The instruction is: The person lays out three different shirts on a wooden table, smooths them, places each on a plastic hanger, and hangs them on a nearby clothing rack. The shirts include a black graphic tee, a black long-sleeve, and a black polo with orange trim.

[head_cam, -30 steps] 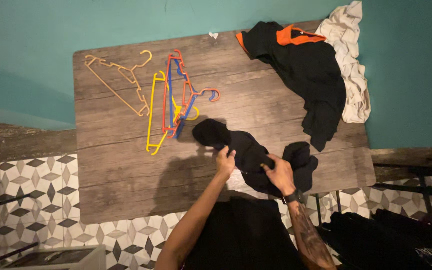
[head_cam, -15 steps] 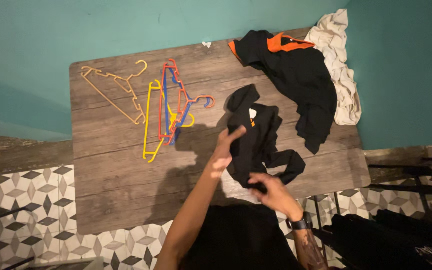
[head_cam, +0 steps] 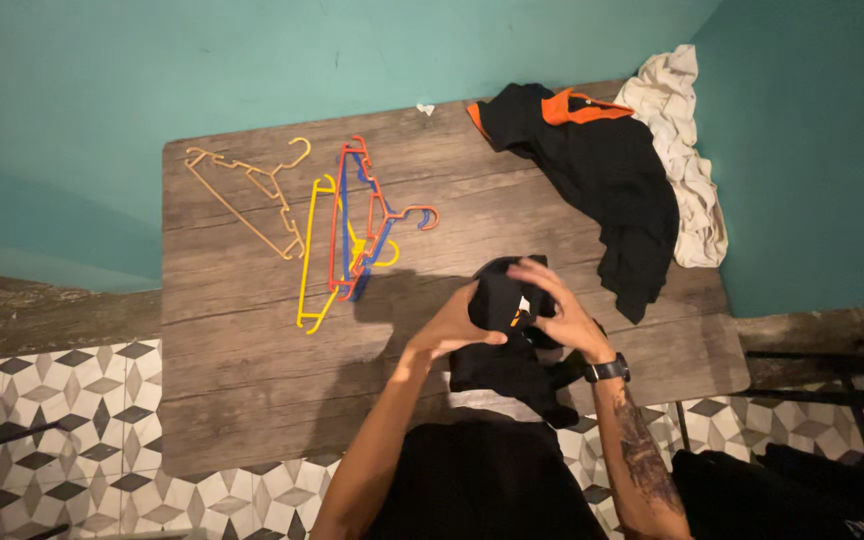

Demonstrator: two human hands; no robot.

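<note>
A black garment [head_cam: 500, 350] with a small orange and white tag is held up over the near edge of the wooden table [head_cam: 242, 370]. My left hand [head_cam: 452, 325] grips its left side. My right hand [head_cam: 557, 310], with a dark watch on the wrist, grips its top right near the tag. The cloth hangs bunched below both hands.
Coloured plastic hangers lie on the table's left half: a tan one [head_cam: 247, 190], a yellow one [head_cam: 312, 250] and red and blue ones [head_cam: 367, 215]. A black and orange garment [head_cam: 602, 160] and a cream cloth [head_cam: 687, 150] are heaped at the far right. Teal walls stand behind and to the right.
The black garment lay spread on the table under my hands. Both hands have since gathered it and lifted it up toward me, the right hand moving up to its top.
</note>
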